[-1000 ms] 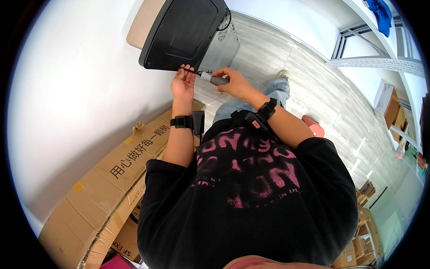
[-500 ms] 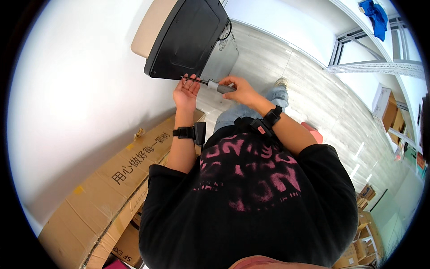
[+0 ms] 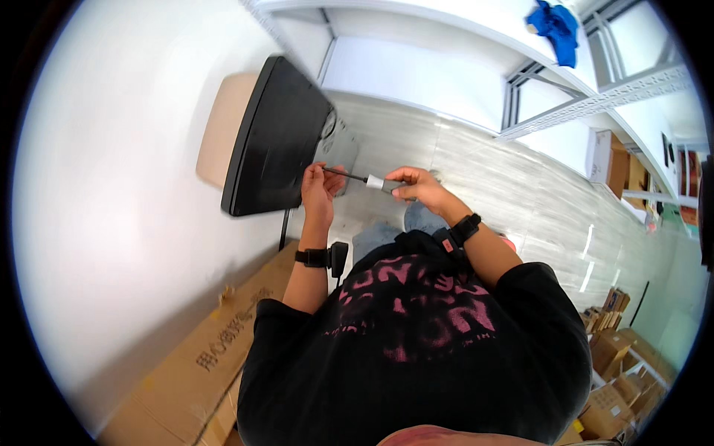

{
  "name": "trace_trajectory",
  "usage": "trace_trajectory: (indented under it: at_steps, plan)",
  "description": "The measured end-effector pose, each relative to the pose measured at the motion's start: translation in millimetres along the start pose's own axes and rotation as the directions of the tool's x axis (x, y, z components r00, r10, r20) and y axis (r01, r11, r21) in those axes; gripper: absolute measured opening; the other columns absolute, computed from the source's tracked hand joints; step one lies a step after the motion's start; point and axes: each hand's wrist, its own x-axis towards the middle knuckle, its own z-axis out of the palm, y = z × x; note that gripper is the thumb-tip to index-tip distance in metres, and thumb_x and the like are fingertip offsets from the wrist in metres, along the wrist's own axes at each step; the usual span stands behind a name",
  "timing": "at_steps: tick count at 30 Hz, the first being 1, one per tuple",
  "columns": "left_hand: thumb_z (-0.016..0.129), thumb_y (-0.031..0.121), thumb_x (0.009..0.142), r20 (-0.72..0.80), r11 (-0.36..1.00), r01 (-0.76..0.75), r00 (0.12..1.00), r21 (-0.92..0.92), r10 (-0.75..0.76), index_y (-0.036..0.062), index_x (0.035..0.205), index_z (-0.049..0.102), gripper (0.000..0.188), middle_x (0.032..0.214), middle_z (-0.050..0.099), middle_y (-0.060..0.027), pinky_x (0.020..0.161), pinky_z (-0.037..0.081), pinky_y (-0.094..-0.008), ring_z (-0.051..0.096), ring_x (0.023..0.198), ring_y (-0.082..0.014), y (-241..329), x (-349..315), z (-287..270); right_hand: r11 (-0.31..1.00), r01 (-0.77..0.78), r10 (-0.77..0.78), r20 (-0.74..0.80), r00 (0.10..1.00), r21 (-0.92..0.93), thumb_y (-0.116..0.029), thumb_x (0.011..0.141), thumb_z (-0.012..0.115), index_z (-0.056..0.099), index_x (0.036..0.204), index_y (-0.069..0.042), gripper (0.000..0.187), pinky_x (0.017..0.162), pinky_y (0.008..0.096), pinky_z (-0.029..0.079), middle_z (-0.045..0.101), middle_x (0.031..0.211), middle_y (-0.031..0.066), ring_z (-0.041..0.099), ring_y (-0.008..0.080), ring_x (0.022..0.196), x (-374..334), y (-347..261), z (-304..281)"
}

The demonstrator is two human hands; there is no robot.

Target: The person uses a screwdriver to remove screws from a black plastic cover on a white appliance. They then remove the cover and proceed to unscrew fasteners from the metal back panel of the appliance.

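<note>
My right hand (image 3: 420, 186) is closed around the grey handle of a screwdriver (image 3: 378, 183). Its dark shaft points left, toward my left hand (image 3: 317, 195). There, thumb and forefinger pinch together at the screwdriver's tip, the other fingers partly spread. Whether a small part sits between those fingertips is too small to make out. Right beside my left hand stands a large black panel (image 3: 271, 141) with rounded corners, tilted upright, with a beige padded-looking part (image 3: 223, 130) behind it. The fingers overlap the panel's near right edge; contact with it cannot be told.
A long cardboard box (image 3: 201, 349) lies along the white wall at the left. White metal shelving (image 3: 416, 70) runs along the far side, with a blue cloth (image 3: 554, 30) on it. More cardboard boxes (image 3: 606, 409) are stacked at the lower right. The floor (image 3: 476, 167) is pale grey.
My view has shifted, so the panel and hands appear lower. My left hand's fingers, earlier spread palm-up under the shaft, now pinch at the tip. My right hand still grips the screwdriver.
</note>
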Motion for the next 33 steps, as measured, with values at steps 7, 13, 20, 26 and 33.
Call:
trace_trajectory:
  at_steps: [7,13,20,26,33]
  plan:
    - [0.048,0.025,0.097,0.185,0.995,0.068,0.979,0.078,-0.082,0.0093,0.1,0.052,0.017,0.096,0.066,-0.0094,0.069,0.05,-0.0289,0.062,0.078,-0.0142,-10.9,63.9,128.0,0.989,0.093,-0.07,-0.195,0.978,0.113,-0.009,0.083,0.063,0.059,0.111,-0.006,0.029,0.062,0.0243,0.042,0.061,0.092,0.0017,0.058,0.011,0.074,-38.6,-53.3,-90.2]
    - [0.05,0.023,0.096,0.292,0.988,0.035,0.953,0.149,-0.077,0.01,0.097,0.054,0.014,0.092,0.064,-0.005,0.072,0.047,-0.0291,0.06,0.081,-0.0143,1.9,118.3,240.3,0.964,0.203,-0.148,-0.286,0.947,0.172,-0.012,0.085,0.059,0.059,0.111,-0.006,0.026,0.063,0.0251,0.042,0.061,0.095,0.0027,0.058,0.0124,0.075,-50.6,-105.8,-166.8]
    - [0.057,0.022,0.092,0.266,0.914,-0.168,0.962,0.369,0.07,0.0052,0.099,0.061,0.019,0.085,0.062,-0.0019,0.067,0.046,-0.0256,0.055,0.076,-0.0097,21.4,181.1,329.2,0.899,0.338,-0.257,-0.287,0.923,0.278,-0.012,0.086,0.057,0.058,0.111,-0.005,0.025,0.061,0.0244,0.044,0.063,0.094,0.0068,0.059,0.0125,0.072,-39.0,-148.5,-225.4]
    - [0.06,0.018,0.089,0.365,0.651,-0.466,0.883,0.599,0.295,0.0017,0.096,0.065,0.018,0.083,0.064,-0.0027,0.069,0.046,-0.0252,0.055,0.074,-0.0109,43.4,278.8,387.1,0.852,0.384,-0.251,-0.366,0.896,0.355,-0.012,0.087,0.055,0.056,0.111,-0.004,0.026,0.061,0.0237,0.047,0.064,0.096,0.0111,0.06,0.0133,0.071,-7.2,-168.5,-247.1]
    - [0.066,0.011,0.078,0.65,0.047,-0.748,0.604,0.662,0.461,0.0088,0.083,0.069,0.006,0.077,0.064,-0.005,0.068,0.046,-0.0342,0.056,0.072,-0.0244,41.6,367.8,426.7,0.837,0.426,-0.188,-0.549,0.814,0.344,-0.011,0.088,0.053,0.056,0.111,-0.004,0.024,0.063,0.0244,0.046,0.065,0.095,0.0112,0.059,0.014,0.072,22.1,-204.2,-252.2]
